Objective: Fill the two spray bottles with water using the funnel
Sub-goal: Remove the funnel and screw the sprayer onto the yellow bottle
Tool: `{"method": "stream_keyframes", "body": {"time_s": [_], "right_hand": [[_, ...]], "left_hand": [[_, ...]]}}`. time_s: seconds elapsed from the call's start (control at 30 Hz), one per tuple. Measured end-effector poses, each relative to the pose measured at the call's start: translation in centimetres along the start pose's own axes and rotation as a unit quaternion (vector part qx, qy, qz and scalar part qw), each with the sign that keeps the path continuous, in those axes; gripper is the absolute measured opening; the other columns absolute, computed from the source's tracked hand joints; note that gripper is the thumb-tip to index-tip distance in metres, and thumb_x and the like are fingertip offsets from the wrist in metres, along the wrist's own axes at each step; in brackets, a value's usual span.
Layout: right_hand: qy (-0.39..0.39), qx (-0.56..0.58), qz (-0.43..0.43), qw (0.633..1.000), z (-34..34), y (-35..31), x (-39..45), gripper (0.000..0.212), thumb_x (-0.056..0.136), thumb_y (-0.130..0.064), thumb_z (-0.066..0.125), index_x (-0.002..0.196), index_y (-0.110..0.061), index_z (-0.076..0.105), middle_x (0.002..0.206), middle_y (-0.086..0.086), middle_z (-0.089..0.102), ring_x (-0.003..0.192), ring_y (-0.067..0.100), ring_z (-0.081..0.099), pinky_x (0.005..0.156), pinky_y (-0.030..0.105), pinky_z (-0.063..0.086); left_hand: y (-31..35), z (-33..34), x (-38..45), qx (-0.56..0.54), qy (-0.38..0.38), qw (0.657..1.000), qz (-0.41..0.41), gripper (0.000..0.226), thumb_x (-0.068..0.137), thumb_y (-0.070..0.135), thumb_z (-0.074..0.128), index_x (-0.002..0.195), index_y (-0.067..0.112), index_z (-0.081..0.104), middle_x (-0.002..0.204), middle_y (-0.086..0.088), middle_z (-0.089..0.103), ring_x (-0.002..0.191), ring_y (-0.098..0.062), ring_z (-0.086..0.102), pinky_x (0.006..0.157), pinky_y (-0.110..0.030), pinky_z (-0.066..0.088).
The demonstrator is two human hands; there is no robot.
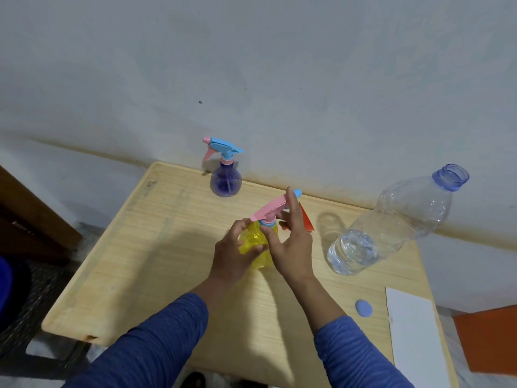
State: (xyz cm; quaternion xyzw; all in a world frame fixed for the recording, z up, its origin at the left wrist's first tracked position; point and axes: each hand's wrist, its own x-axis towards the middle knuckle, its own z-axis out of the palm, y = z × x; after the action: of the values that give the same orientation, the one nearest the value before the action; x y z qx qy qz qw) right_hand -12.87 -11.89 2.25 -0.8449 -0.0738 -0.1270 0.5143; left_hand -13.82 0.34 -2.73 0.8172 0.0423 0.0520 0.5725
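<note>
A yellow spray bottle (258, 246) with a pink trigger head (272, 210) stands mid-table. My left hand (235, 254) grips its yellow body. My right hand (289, 239) holds the pink spray head, thumb by the blue collar and fingers up along the nozzle. A purple spray bottle (226, 179) with a blue and pink head stands at the table's far edge by the wall. A red funnel (306, 219) lies just behind my right hand, mostly hidden. A large clear water bottle (391, 222), uncapped and holding a little water, stands to the right.
The wooden table (145, 261) has a blue bottle cap (363, 308) and a white sheet of paper (414, 331) near its right front. A white wall rises right behind the table. An orange object (489, 340) sits off the table's right edge.
</note>
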Motion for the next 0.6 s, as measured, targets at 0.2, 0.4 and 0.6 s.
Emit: {"method": "stream_keyframes", "body": {"time_s": [0.2,0.4,0.6], "right_hand": [[0.039,0.039,0.041,0.998,0.3,-0.3,0.0,0.099,0.076,-0.009,0.074,0.126,-0.068,0.012,0.102,-0.007,0.066,0.098,-0.008,0.057,0.084,0.000,0.038],[0.123,-0.049,-0.001,0.991,1.0,-0.4,-0.5,0.090,0.071,-0.045,0.070,0.138,-0.052,0.010,0.121,0.002,0.038,0.110,0.020,0.047,0.091,0.028,0.044],[0.049,-0.016,-0.010,0.999,1.6,-0.4,0.9,0.096,0.076,-0.017,0.074,0.139,-0.050,0.010,0.130,-0.020,0.032,0.121,-0.002,0.037,0.096,0.024,0.042]], "left_hand": [[-0.1,0.0,0.0,0.005,0.006,1.000,0.011,0.071,0.059,0.061,0.060,0.118,0.023,0.053,0.102,0.018,0.058,0.092,-0.009,0.059,0.082,-0.026,0.051],[-0.5,0.4,0.1,-0.002,0.008,1.000,0.007,0.057,0.068,0.039,0.077,0.117,0.023,0.054,0.103,0.019,0.058,0.091,-0.010,0.058,0.074,-0.010,0.045],[-0.5,0.3,0.0,-0.032,0.000,0.999,0.006,0.058,0.070,0.023,0.080,0.121,0.026,0.052,0.107,0.020,0.057,0.098,-0.004,0.057,0.075,0.000,0.041]]}}
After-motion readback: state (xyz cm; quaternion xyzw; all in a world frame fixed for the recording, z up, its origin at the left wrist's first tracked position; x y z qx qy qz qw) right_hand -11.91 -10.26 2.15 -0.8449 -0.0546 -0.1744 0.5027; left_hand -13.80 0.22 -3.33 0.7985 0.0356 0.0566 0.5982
